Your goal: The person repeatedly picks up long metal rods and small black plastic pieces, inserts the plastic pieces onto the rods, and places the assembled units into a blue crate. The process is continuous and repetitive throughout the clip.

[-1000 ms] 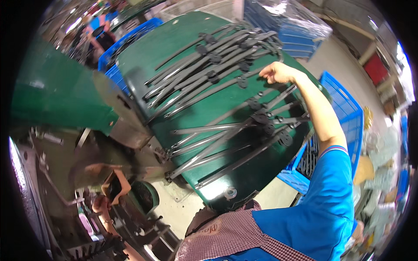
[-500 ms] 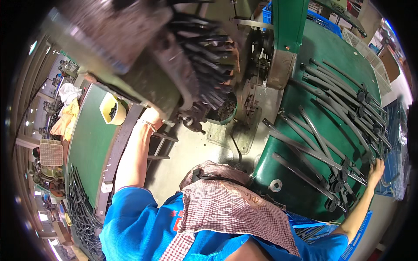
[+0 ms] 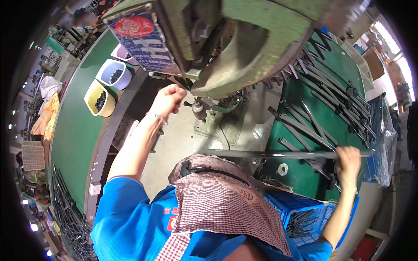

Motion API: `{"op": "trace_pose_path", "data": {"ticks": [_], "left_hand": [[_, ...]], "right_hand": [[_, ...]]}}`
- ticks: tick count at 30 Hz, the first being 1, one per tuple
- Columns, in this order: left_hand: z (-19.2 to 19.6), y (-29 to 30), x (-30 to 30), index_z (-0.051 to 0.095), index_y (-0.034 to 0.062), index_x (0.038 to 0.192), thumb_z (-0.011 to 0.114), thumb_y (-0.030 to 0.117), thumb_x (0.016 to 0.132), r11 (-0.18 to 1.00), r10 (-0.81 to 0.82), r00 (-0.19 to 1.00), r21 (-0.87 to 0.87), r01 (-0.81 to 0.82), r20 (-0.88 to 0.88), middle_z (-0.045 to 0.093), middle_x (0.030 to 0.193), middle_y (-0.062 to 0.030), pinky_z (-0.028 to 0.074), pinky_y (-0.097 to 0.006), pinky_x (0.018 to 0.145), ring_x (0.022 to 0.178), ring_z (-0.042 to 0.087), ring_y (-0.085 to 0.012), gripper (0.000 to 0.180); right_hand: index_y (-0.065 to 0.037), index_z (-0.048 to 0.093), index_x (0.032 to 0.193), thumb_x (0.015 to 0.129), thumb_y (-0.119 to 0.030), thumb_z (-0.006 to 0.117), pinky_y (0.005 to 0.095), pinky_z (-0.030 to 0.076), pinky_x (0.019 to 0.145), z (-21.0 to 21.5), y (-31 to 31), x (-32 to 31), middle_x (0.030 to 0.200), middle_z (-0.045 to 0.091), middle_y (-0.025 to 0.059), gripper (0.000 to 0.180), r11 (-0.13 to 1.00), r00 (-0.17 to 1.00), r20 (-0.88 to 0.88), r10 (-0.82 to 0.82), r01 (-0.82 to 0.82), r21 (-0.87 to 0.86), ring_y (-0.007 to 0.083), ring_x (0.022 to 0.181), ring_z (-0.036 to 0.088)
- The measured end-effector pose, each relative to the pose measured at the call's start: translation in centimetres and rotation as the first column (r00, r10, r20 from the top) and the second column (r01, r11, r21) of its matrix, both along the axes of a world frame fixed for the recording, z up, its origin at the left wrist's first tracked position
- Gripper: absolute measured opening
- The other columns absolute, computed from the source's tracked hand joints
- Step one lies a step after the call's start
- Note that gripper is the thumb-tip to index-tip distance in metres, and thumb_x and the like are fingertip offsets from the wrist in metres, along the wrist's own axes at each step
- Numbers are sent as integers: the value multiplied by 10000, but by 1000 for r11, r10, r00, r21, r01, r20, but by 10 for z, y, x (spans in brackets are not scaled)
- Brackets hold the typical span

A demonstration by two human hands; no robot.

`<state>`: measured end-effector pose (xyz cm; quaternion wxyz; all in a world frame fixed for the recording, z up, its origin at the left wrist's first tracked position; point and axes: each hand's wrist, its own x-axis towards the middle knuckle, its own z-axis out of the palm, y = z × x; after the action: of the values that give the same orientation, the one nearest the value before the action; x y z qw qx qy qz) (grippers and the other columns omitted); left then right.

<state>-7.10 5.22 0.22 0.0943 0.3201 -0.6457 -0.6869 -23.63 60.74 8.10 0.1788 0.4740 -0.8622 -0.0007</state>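
My right hand (image 3: 348, 162) is wrapped round a long dark metal bar (image 3: 274, 154), which lies level across the front of me, its far end reaching left over my apron. Several similar dark bars (image 3: 300, 126) with black joints lie loose on the green table at the right, just beyond that hand. My left hand (image 3: 167, 102) is raised beside the green press machine (image 3: 265, 61), with fingers curled together. Whatever those fingers hold, if anything, is too small to make out. Close by its fingertips is a metal machine fitting (image 3: 199, 109).
On the left green bench (image 3: 74, 126) stand a yellow tub (image 3: 109, 106), a bluish tub (image 3: 124, 80) and a pink one, with small dark parts inside. More bars lie at its near end. A blue crate (image 3: 278, 204) with bars sits below the right table.
My right hand has lifted a bar off the right table and brought it in toward me. The left hand has come out from behind the machine. My view has shifted.
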Motion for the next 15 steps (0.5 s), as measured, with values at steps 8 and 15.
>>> {"op": "trace_pose_path", "data": {"ticks": [8, 15], "left_hand": [[-9, 26, 64, 658, 102, 1058, 740, 303, 810, 107, -479, 845, -940, 324, 237, 602, 884, -88, 479, -395, 767, 849, 599, -312, 330], [8, -90, 56, 670, 86, 1077, 689, 270, 842, 20, -517, 842, -981, 192, 155, 546, 841, -66, 396, -385, 716, 793, 526, -281, 299]], "right_hand": [[-140, 654, 996, 733, -208, 761, 372, 511, 685, -85, -268, 84, 774, 603, 30, 292, 990, 975, 178, 133, -124, -64, 226, 743, 631], [-129, 693, 1145, 785, -259, 774, 402, 526, 715, -81, -320, 86, 913, 694, 76, 391, 955, 952, 273, 137, -54, -292, 301, 800, 661]]}}
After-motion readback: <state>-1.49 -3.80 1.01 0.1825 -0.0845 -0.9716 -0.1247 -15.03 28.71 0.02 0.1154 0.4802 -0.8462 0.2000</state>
